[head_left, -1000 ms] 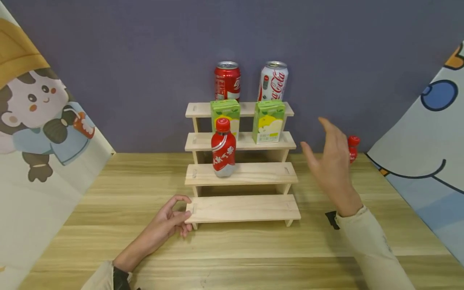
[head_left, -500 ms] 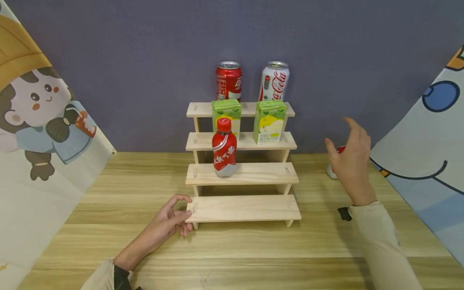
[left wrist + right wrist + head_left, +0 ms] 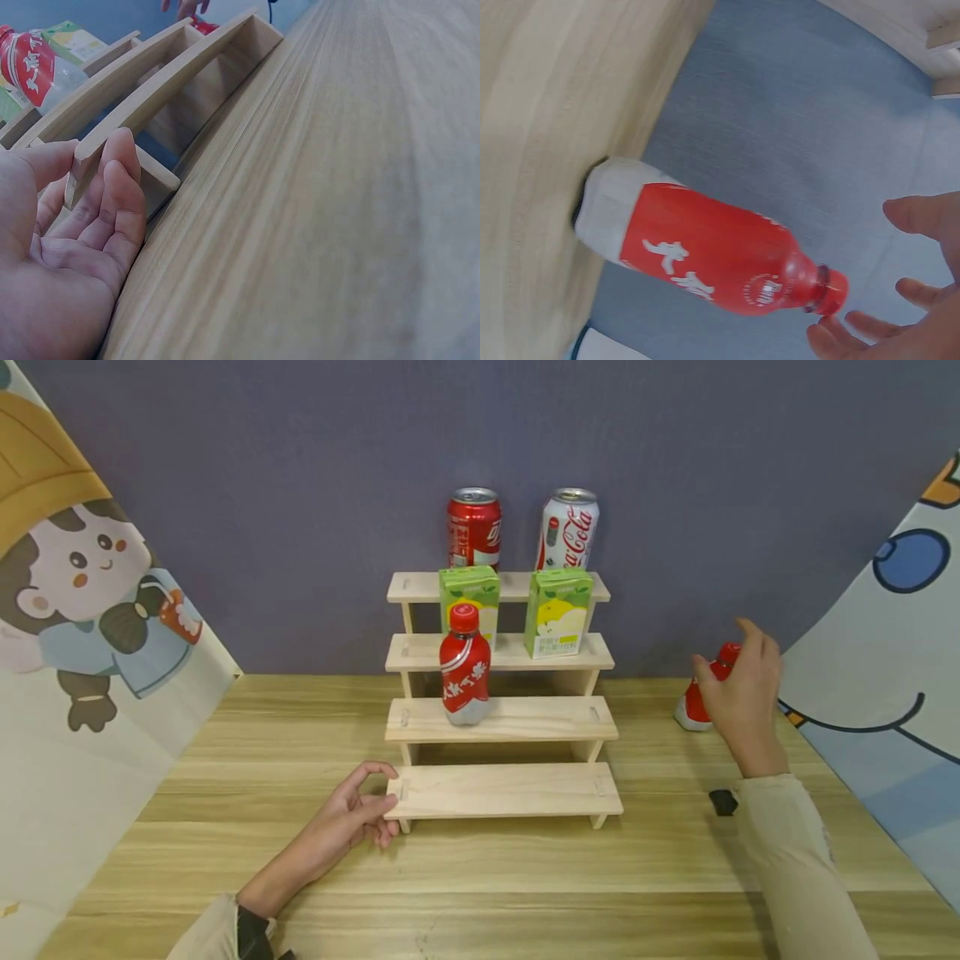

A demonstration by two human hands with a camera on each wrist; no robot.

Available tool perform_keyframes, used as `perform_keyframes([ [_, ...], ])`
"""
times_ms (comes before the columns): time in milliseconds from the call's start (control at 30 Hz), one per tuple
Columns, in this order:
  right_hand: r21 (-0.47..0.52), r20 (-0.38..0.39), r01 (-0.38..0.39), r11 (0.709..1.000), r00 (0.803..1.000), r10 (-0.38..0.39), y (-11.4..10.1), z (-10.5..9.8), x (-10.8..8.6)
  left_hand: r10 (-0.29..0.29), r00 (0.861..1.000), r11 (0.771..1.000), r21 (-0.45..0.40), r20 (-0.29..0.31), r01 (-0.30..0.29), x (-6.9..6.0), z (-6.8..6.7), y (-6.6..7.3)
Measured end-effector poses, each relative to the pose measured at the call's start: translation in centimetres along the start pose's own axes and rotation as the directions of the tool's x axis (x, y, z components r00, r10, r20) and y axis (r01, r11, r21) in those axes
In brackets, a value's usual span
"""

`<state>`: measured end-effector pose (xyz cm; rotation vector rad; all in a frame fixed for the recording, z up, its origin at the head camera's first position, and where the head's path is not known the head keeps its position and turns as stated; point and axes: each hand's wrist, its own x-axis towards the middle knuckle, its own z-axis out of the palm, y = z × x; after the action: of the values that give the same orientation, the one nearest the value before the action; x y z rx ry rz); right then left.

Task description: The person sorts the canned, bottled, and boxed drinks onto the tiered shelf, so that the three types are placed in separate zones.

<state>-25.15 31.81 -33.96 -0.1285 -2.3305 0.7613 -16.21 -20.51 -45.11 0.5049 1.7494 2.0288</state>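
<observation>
A wooden stepped shelf (image 3: pixel 510 791) stands at the middle of the table. My left hand (image 3: pixel 347 821) grips the left end of its lowest step, thumb and fingers on either side of the board in the left wrist view. At the right, my right hand (image 3: pixel 744 706) is spread beside a red-labelled cola bottle (image 3: pixel 693 703), with a gap between thumb and fingers. That bottle (image 3: pixel 712 251) stands upright on the table; its cap lies near the fingers (image 3: pixel 870 326), and contact cannot be told. A matching cola bottle (image 3: pixel 465 670) stands on the second step from the bottom.
Two green juice boxes (image 3: pixel 558 614) stand on the third step. Behind them on the top step are a red can (image 3: pixel 474 527) and a white Coca-Cola can (image 3: pixel 570 529). A dark back wall (image 3: pixel 315 527) and printed side panels enclose the wooden table (image 3: pixel 480 893).
My right hand has moved rightward to the cola bottle at the right, whose body now shows more beside the hand. The left hand keeps its hold on the shelf.
</observation>
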Motion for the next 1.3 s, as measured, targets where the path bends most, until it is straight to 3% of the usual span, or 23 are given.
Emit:
perform_keyframes([
  [133, -0.003, 0.015, -0.023, 1.000, 1.000, 0.023, 0.6, 0.2, 0.0, -0.004, 1.000, 1.000, 0.002, 0.000, 0.004, 0.0, 0.0, 0.0],
  [500, 0.002, -0.043, -0.063, 0.998, 0.997, 0.063, 2.6, 1.3, -0.8, -0.006, 1.000, 1.000, 0.003, 0.000, 0.006, 0.0, -0.1, -0.1],
  [733, 0.046, 0.005, -0.115, 0.992, 0.993, 0.114, 3.6, 2.0, -0.9, 0.010, 1.000, 1.000, -0.008, 0.013, -0.010, 0.1, -0.1, 0.0],
  [1300, 0.075, 0.060, -0.050, 0.996, 0.997, 0.046, 5.5, 2.4, -0.7, 0.011, 1.000, 1.000, -0.007, 0.016, -0.011, 0.0, -0.1, 0.0],
])
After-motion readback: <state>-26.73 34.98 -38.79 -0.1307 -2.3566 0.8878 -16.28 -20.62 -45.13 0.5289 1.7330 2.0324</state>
